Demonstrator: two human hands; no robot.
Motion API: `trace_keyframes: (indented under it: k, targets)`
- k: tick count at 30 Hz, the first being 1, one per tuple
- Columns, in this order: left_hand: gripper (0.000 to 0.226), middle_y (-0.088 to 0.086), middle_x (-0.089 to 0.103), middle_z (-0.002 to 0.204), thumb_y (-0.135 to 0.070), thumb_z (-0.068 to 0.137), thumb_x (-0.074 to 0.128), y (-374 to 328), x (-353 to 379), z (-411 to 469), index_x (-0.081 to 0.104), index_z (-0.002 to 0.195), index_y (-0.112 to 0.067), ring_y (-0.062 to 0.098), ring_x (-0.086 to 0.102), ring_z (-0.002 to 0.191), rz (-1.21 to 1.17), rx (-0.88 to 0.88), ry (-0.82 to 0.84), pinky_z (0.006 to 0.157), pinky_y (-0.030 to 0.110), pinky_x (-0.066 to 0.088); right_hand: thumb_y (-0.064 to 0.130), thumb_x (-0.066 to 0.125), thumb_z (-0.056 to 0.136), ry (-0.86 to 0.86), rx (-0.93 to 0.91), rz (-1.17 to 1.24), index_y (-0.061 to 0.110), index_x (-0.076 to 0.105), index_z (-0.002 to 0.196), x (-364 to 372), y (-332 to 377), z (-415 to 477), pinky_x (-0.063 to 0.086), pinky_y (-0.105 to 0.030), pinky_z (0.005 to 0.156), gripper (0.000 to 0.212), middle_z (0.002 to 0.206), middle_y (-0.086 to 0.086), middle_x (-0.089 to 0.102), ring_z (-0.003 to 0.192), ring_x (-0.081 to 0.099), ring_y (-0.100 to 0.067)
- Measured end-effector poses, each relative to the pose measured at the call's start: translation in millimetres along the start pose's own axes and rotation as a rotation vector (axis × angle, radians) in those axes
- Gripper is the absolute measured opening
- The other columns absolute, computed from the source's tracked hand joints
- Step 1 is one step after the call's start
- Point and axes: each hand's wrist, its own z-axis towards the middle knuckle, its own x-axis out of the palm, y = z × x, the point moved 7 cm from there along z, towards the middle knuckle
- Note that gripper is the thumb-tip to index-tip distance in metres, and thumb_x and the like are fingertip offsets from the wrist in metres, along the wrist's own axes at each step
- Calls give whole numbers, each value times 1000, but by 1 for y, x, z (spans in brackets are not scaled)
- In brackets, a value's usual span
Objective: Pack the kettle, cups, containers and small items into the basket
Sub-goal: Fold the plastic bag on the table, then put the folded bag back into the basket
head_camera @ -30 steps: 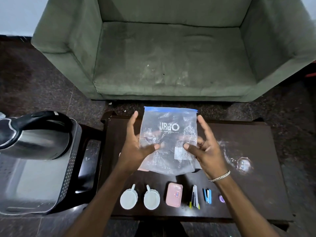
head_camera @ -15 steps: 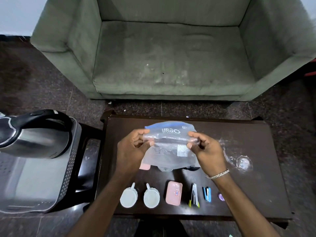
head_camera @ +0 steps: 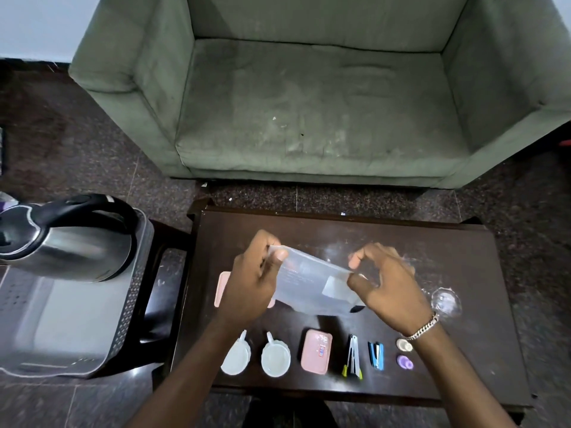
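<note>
A clear plastic zip bag (head_camera: 312, 285) hangs folded over the dark table (head_camera: 463, 267), pinched by my left hand (head_camera: 251, 273) at its left end and my right hand (head_camera: 386, 282) at its right. A steel kettle (head_camera: 61, 242) with a black handle stands in the grey basket (head_camera: 129, 304) at the left. Along the table's near edge lie two white cups (head_camera: 236, 356) (head_camera: 275, 359), a pink container (head_camera: 316, 351), a nail clipper (head_camera: 352, 356), a blue stapler (head_camera: 376, 355), a coin (head_camera: 404, 345) and a purple small item (head_camera: 404, 362). Another pink container (head_camera: 222, 287) is partly hidden under my left hand.
A clear glass lid (head_camera: 446, 302) rests at the table's right side. The basket sits on a black stool (head_camera: 160, 288) to the left of the table. A green sofa (head_camera: 309, 103) stands behind the table on a dark speckled floor.
The bag, held upright and flat a second ago, has been folded down and lowered toward the table. Both hands moved from its sides to pinching its ends.
</note>
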Motion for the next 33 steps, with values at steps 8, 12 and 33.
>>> trace_keyframes:
  k: [8, 12, 33]
  targets:
    - [9, -4, 60, 78, -27, 107, 53, -24, 18, 5, 56, 99, -25, 11, 57, 66, 18, 148, 92, 61, 26, 45, 55, 75, 73, 366, -189, -228, 31, 59, 105, 51, 37, 17, 46, -27, 78, 43, 89, 12, 71, 84, 61, -9]
    - [15, -16, 54, 72, -24, 107, 55, -9, -7, 8, 51, 95, -32, 0, 49, 60, 42, 101, -52, 57, 10, 34, 28, 85, 76, 516, -69, 101, 9, 69, 78, 51, 23, 24, 35, -19, 45, 25, 55, 9, 59, 44, 45, -2]
    - [17, -8, 75, 108, -12, 88, 77, 83, -217, -90, 80, 98, -25, 1, 70, 99, -20, -250, -180, 81, 13, 51, -4, 67, 91, 216, -172, 774, 25, 76, 113, 173, 132, 18, 40, -25, 56, 38, 68, 16, 58, 51, 44, -13]
